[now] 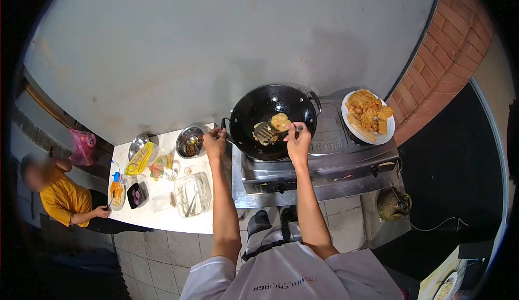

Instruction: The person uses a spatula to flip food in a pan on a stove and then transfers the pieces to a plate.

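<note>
A black wok (275, 97) sits on the left burner of the stove, with pale yellow fritters (280, 122) in it. My right hand (299, 140) is closed around the handle of a slotted spatula (265, 133), whose head lies over a fritter inside the wok. At the wok's left side, my left hand (214, 142) has its fingers closed on the loop handle (225, 128). To the right, a white plate (352, 128) holds a heap of golden fried pieces (369, 113).
The steel gas stove (324, 174) stands against a grey wall. Left is a white table (162, 220) with a metal bowl (189, 141), a yellow packet (140, 159) and a clear container (193, 194). Another person in a yellow shirt (65, 194) stands beyond. A gas cylinder (393, 205) is below right.
</note>
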`<action>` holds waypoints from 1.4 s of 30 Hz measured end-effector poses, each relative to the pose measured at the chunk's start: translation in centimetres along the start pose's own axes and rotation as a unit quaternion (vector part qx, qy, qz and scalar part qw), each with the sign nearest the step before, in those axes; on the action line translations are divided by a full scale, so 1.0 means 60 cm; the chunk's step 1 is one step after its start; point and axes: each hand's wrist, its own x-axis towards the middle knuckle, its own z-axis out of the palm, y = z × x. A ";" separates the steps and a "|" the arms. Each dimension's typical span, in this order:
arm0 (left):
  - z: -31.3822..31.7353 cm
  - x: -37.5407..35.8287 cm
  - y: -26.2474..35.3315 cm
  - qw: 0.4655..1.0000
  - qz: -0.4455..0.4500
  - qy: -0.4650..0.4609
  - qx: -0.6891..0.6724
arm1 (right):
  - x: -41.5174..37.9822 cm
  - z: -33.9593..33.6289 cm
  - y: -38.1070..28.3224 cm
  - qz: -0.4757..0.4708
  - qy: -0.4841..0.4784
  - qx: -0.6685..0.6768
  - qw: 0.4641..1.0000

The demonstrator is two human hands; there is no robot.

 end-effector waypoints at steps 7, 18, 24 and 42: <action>-0.014 -0.009 0.022 1.000 0.015 -0.008 0.016 | 0.012 -0.014 -0.016 -0.062 0.015 0.034 0.997; -0.012 0.003 0.007 0.999 0.022 -0.014 0.043 | 0.019 -0.019 -0.004 -0.038 -0.036 -0.010 0.999; -0.017 -0.001 0.019 0.997 0.031 -0.019 0.063 | 0.023 -0.021 0.001 -0.078 -0.028 -0.066 0.994; -0.017 0.002 0.021 0.994 0.064 -0.019 0.084 | 0.030 -0.025 0.020 -0.061 -0.009 -0.045 0.997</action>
